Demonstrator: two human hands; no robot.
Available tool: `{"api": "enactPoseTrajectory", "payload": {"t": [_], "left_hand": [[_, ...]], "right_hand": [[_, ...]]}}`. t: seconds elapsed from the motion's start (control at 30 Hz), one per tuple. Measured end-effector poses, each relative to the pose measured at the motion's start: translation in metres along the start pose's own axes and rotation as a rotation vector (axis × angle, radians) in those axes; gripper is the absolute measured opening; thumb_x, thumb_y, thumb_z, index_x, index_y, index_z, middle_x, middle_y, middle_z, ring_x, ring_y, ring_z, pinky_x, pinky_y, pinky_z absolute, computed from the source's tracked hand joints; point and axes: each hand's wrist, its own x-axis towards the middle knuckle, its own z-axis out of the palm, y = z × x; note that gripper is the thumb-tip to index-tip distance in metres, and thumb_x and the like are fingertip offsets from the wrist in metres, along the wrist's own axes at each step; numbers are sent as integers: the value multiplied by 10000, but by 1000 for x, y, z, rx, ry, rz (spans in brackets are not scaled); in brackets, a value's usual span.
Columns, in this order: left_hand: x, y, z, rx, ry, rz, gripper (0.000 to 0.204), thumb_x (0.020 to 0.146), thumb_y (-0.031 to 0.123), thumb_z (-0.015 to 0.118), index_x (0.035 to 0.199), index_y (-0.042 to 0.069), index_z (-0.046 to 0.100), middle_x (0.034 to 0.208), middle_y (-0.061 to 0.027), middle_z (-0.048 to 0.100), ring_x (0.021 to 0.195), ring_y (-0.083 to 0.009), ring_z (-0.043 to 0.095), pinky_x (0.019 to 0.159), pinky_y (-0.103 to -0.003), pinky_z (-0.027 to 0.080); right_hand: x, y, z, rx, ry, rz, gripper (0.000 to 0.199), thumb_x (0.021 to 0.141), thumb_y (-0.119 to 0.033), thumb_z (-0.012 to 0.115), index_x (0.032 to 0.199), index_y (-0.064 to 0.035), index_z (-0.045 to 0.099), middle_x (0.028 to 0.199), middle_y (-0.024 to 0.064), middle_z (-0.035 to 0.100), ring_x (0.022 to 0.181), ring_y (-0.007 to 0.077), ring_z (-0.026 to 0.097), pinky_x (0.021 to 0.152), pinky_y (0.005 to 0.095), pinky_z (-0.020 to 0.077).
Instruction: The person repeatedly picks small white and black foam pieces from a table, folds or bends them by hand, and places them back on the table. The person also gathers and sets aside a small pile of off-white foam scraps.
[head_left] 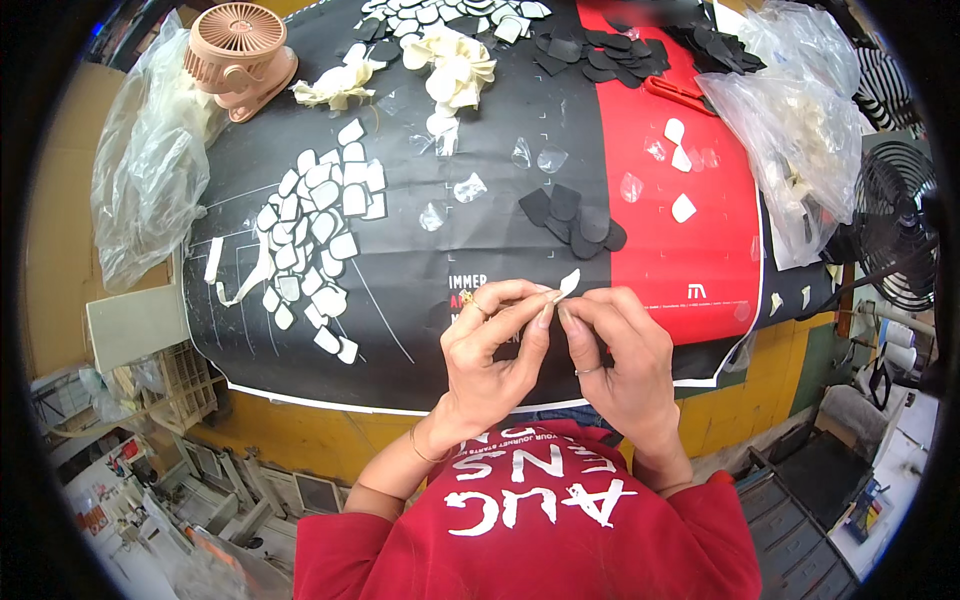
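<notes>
"What's the table (pixel 400 372) like?"

"Broad, and spread with a sheet that is black over most of it and red (pixel 695 255) toward the right edge."

"And the biggest things on it?"

"Crumpled clear bags: one (pixel 150 155) at the left edge, toward the far-left corner, another (pixel 795 165) slumped at the right edge. Next, a loose scatter of white pieces with dark rims (pixel 322 225), left of the middle."

"How are the hands posed?"

"Both are raised close to the near edge, right of its middle, forearms angled inward so that the fingertips meet. The left hand (pixel 500 350) has its fingers curled over and its thumb pressed up against the index finger, pinching the base of a small white piece. The right hand (pixel 625 350) mirrors it, thumb and index fingertips drawn together right beside that base; whether they grip it too, I cannot tell."

"Anything smaller nearby?"

"A peach fan (pixel 238 55) stands at the far-left corner. Beyond the fingertips, away from the near edge, lies a cluster of black pieces (pixel 582 228). A red tool (pixel 683 97) rests toward the far-right corner."

"And that small white piece (pixel 569 283)?"

"Smallest of all: it pokes up from between the fingertips, tip leaning toward the right edge."
</notes>
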Motion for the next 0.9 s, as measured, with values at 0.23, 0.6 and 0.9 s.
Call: {"api": "enactPoseTrajectory", "payload": {"t": [0.23,0.6,0.9], "left_hand": [[0,-3,3,100,5,85,246,797,-51,736,1034,13,756,990,-98,692,741,-197,664,654,-300,535],[2,-8,7,145,24,120,224,770,-24,753,986,33,758,944,-83,698,721,-208,668,620,-304,517],[3,-4,4,55,-12,8,156,818,-21,735,970,10,751,929,-102,697,727,-197,673,639,-297,527]], "right_hand": [[1,4,0,-78,-10,-39,112,918,-70,670,1006,-2,655,897,102,624,734,272,621,650,368,486],[3,6,0,-85,-15,-1,107,889,-50,694,984,-7,669,892,108,647,699,272,598,611,353,469],[3,13,2,-15,4,23,99,842,-69,717,918,-42,658,824,61,638,654,235,607,626,340,443]]}}
